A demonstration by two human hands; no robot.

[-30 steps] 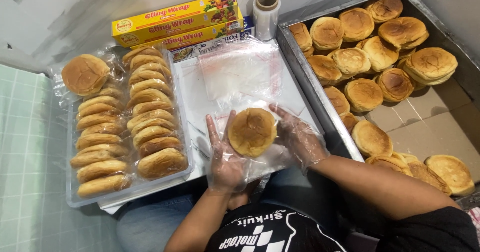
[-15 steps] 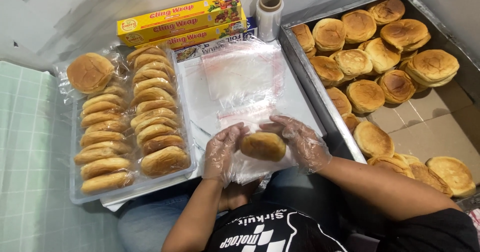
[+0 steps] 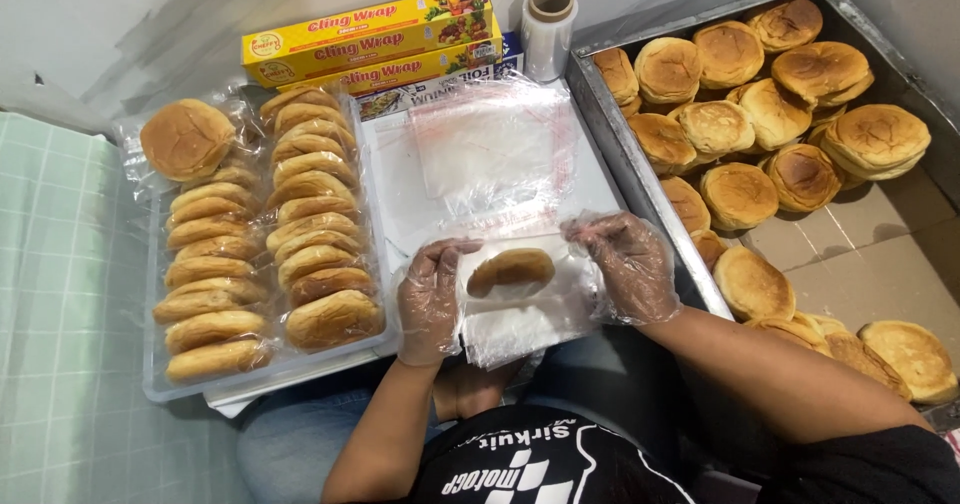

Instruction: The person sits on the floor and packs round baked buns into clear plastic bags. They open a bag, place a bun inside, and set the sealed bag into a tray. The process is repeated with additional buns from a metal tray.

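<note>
Gloved left hand (image 3: 432,302) and right hand (image 3: 626,266) gripping opposite ends of a clear bag (image 3: 525,304) with a bun (image 3: 511,271) inside, held above the lap at the white bench (image 3: 395,179) edge; spare bags (image 3: 495,144) just beyond; bagged buns in a tray (image 3: 262,364) at left; metal tray (image 3: 640,179) of loose buns at right

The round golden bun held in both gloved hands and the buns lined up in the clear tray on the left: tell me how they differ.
The round golden bun sits alone inside a clear plastic bag, held up by the left hand and right hand; the buns in the clear tray stand on edge in two packed rows. The held bun shows its flat side; the tray buns show mostly edges. All look alike in colour.
</note>
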